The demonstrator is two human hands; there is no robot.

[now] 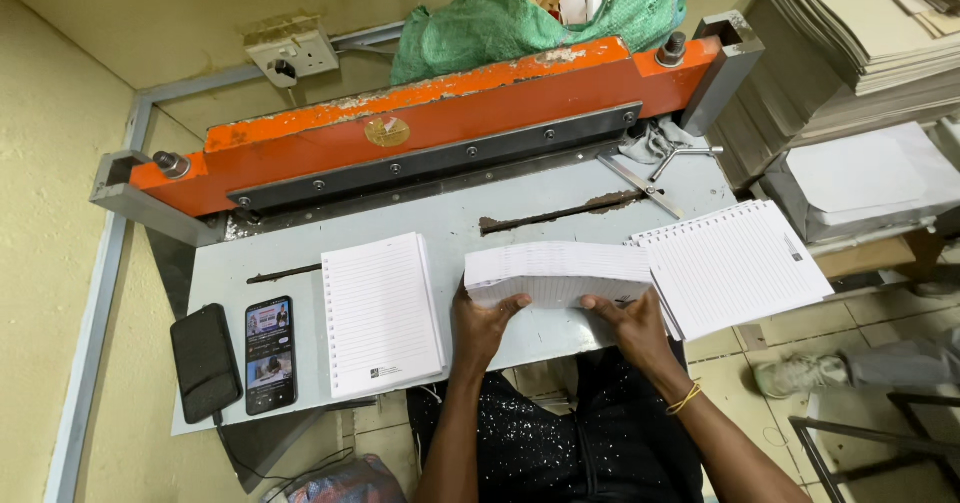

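I have both hands clamped on a thick stack of punched ruled sheets (557, 274) at the near edge of the grey cutter table (455, 225), my left hand (482, 325) under its left end with the thumb over the front edge, my right hand (634, 325) gripping the right end. To do this well, I judge I should keep the grip even at both ends and knock the long edge flat on the table so the punched holes line up before letting go; a loose hold would let the middle sheets slide. To my left lies a squared pile of ruled pages (381, 313) with a small dark printed mark near its lower corner, and beyond it two phones, a dark face-down phone (205, 362) and a lit phone (270, 354). To my right lies another ruled pile (738, 264), tilted, touching the held stack. A round brass badge (387, 131) sits on the orange cutter beam (430, 118).
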